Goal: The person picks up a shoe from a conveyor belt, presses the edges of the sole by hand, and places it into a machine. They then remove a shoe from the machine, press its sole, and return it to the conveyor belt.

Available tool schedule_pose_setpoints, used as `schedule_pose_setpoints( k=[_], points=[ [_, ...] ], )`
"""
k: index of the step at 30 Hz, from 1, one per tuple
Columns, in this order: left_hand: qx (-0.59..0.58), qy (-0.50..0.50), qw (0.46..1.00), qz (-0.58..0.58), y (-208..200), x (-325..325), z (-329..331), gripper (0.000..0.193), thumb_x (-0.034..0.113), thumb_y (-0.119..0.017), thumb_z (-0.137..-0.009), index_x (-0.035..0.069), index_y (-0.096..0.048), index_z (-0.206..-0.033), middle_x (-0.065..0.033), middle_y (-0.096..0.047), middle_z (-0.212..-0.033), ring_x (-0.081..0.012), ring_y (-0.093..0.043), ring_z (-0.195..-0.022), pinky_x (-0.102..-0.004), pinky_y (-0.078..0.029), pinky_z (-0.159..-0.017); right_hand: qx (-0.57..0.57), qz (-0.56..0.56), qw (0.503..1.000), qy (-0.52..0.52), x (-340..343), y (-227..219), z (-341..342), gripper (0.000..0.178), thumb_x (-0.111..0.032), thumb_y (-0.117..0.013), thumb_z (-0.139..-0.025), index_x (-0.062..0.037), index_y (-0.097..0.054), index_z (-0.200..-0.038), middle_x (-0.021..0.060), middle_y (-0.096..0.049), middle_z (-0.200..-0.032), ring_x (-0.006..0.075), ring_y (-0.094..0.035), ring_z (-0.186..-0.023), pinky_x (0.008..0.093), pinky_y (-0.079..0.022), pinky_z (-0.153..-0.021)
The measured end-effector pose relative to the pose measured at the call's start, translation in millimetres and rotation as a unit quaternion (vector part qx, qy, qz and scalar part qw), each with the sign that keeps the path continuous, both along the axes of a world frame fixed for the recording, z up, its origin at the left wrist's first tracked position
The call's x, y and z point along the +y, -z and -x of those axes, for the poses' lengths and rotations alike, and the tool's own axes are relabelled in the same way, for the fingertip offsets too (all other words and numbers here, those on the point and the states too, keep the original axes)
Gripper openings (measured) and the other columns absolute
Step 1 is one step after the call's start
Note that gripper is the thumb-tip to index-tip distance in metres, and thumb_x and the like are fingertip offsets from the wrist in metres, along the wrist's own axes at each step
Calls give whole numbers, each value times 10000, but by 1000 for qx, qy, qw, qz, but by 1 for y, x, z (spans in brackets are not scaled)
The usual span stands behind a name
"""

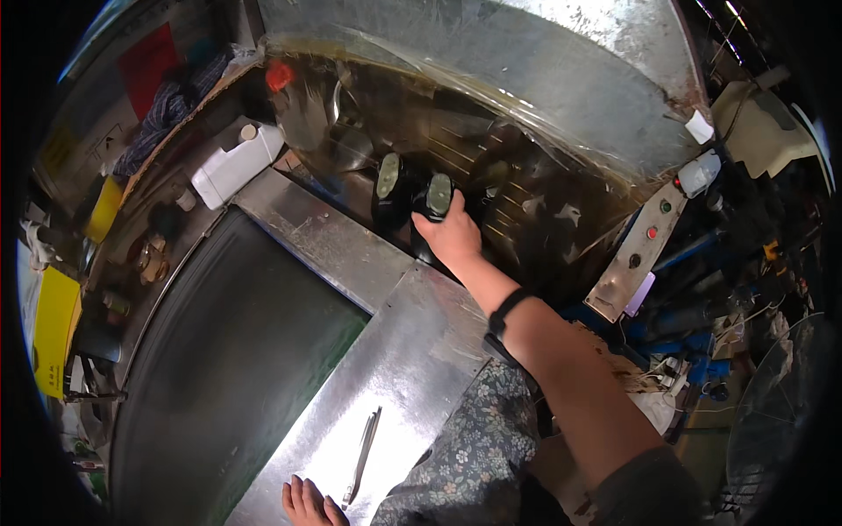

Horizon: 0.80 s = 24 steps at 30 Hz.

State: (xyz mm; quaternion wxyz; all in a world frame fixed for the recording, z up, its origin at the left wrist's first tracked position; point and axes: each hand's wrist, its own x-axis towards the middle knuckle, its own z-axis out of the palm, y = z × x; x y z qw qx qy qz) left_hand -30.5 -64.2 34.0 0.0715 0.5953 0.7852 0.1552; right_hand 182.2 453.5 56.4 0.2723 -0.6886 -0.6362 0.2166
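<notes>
My right hand (452, 230) reaches over the far metal ledge, its thumb and fingers closed round a black block with a pale green, glossy oval top (438, 193). Just left of it stands a second black block with a similar pale oval top (387, 175); its lower part is in shadow. Low in the view, my left hand (309, 504) rests on the shiny metal plate (421, 351) with its fingers stretched out. Beside those fingers lies a slim metal tool (362, 458) that looks like tweezers.
A large dark round wheel (237, 368) fills the left, edged by the metal plate. Beyond it stands a white plastic jug (237, 165). A bottle with a red cap (279, 76) stands farther back. At right is a control panel (645, 232) with buttons.
</notes>
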Motion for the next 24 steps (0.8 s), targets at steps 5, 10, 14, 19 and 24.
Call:
schedule_pose_setpoints(
  k=[5, 10, 14, 19, 24],
  points=[
    [4, -4, 999, 43, -11, 10, -5, 451, 200, -533, -928, -56, -509, -1300, -272, -467, -1378, -484, -390, -1297, -554, -304, -1091, 61, 17, 998, -8, 30, 25, 6, 1107, -439, -806, -692, 15, -167, -1474, 286, -425, -1411, 403, -486, -1257, 430, -414, -1046],
    [16, 15, 999, 27, -13, 7, 1, 434, 208, -528, -933, -63, -538, -1272, -266, -485, -1367, -471, -401, -1295, -542, -319, -1089, 52, -20, 982, -179, -34, 50, -72, 834, -338, -784, -764, 4, -392, -1415, 254, -523, -1329, 390, -511, -1240, 434, -431, -1027],
    [23, 13, 1000, 14, -30, 9, -4, 449, 218, -521, -926, -80, -547, -1261, -264, -501, -1355, -441, -410, -1306, -508, -305, -1120, 132, 49, 969, -204, -200, 10, -158, 426, -235, -675, -910, -15, -585, -1264, 101, -672, -1084, 163, -640, -974, 311, -507, -855],
    [-4, 29, 999, 46, -22, -13, -1, 507, 242, -503, -944, -7, -460, -1384, -247, -479, -1394, -421, -375, -1346, -498, -246, -1151, 38, 91, 991, 88, -414, 8, -273, 316, -279, -658, -907, -38, -690, -1110, 99, -712, -990, 166, -676, -905, 305, -529, -806],
    [-42, 182, 946, -263, -8, -3, -38, 513, 278, -466, -1007, -49, -407, -1398, -246, -551, -1289, -373, -488, -1265, -474, -331, -1108, 245, 207, 940, 118, -522, -36, -259, 270, -307, -634, -931, -57, -716, -991, 24, -709, -815, 88, -647, -731, 288, -523, -673]
  ],
)
